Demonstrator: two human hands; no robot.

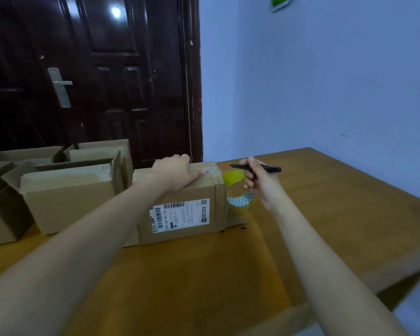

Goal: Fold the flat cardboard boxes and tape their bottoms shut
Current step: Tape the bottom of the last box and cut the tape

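A folded cardboard box (187,214) with a white shipping label stands on the wooden table (325,214), its closed side facing up. My left hand (174,172) lies flat on the box's top near the far right corner. My right hand (260,183) hovers just right of the box, gripping a yellowish roll of clear tape (239,190) with a black pen (260,168) held across the fingers. A strip of tape runs from the roll to the box's right edge.
Several open cardboard boxes (68,195) stand in a cluster at the left of the table. A dark wooden door (95,76) is behind them and a blue wall (325,81) at the right. The table's near right corner is at the lower right.
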